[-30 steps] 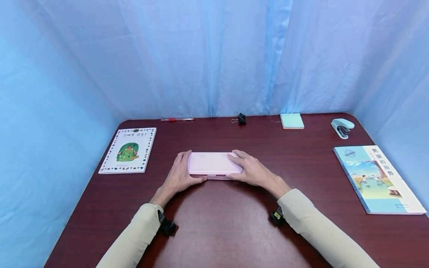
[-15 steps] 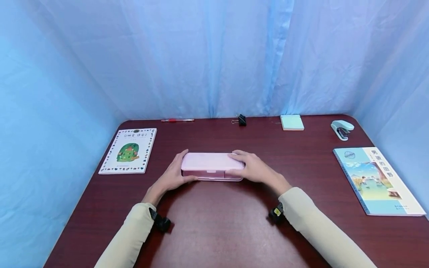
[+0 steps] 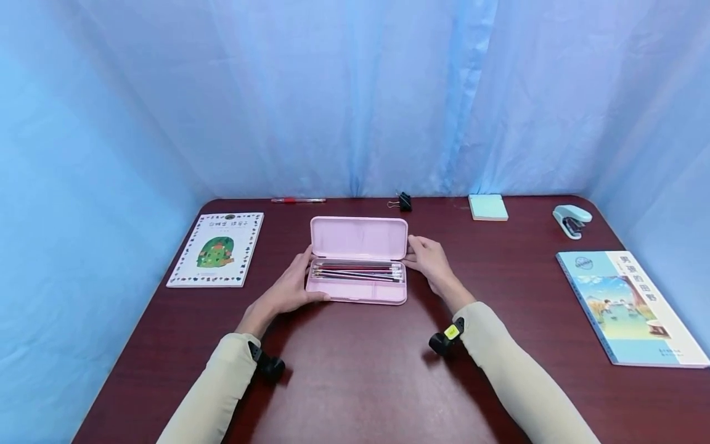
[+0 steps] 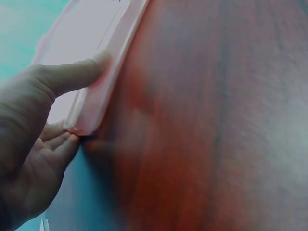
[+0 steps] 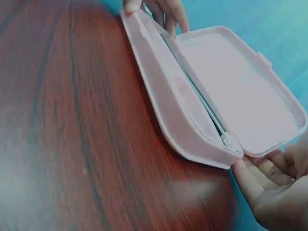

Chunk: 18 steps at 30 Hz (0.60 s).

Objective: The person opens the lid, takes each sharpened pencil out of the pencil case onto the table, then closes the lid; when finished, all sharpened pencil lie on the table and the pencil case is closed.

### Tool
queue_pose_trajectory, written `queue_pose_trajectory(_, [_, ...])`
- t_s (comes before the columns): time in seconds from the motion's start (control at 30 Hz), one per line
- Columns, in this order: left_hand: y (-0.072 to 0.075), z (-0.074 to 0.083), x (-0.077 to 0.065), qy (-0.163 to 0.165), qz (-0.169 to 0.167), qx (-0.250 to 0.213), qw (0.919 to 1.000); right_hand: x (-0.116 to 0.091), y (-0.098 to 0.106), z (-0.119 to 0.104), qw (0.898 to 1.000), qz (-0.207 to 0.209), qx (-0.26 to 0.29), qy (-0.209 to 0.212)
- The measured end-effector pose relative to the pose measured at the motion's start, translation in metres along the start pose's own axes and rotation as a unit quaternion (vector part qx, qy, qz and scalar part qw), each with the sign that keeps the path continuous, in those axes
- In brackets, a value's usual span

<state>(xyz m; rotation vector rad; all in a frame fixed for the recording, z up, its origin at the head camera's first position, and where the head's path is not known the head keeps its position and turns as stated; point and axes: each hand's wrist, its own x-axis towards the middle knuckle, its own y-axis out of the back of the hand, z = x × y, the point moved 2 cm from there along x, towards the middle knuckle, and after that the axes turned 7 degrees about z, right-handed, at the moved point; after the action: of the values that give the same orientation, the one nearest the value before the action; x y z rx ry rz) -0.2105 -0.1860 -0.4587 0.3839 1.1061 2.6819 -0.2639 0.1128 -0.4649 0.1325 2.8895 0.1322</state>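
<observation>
Gripping the left end of the pink pencil case [image 3: 346,290], set on the table [image 3: 355,364] with lid [image 3: 359,238] raised, using left hand [image 3: 287,290]; only touching near the right rear corner with loosely extended right hand [image 3: 431,261]; might tip backward under lid weight, or spill pencils [image 3: 355,272], if jerked from one end
</observation>
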Motion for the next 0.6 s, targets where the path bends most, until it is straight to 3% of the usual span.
queue_pose_trajectory(0.07, [0.002,0.002,0.001,0.004,-0.011,0.02,0.9997,0.0,0.001,0.001,1.0,0.021,-0.012,0.018])
queue_pose_trajectory(0.13, [0.003,0.005,0.002,0.01,-0.02,0.029,0.9993,-0.003,0.003,-0.005,0.995,0.056,-0.039,0.067])
queue_pose_trajectory(0.23, [0.005,0.008,0.004,0.021,-0.029,0.036,0.9987,-0.011,0.007,-0.019,0.976,0.106,-0.081,0.17])
queue_pose_trajectory(0.3, [0.006,0.009,0.005,0.029,-0.033,0.04,0.9983,-0.016,0.006,-0.026,0.963,0.105,-0.106,0.226])
queue_pose_trajectory(0.37, [0.006,0.009,0.006,0.035,-0.034,0.043,0.9979,-0.02,0.003,-0.029,0.958,0.062,-0.114,0.256])
queue_pose_trajectory(0.47, [0.006,0.009,0.006,0.04,-0.037,0.046,0.9974,-0.025,-0.005,-0.026,0.951,-0.035,-0.141,0.271])
queue_pose_trajectory(0.6, [0.005,0.01,0.006,0.037,-0.042,0.046,0.9974,-0.033,-0.018,-0.017,0.926,-0.136,-0.208,0.284])
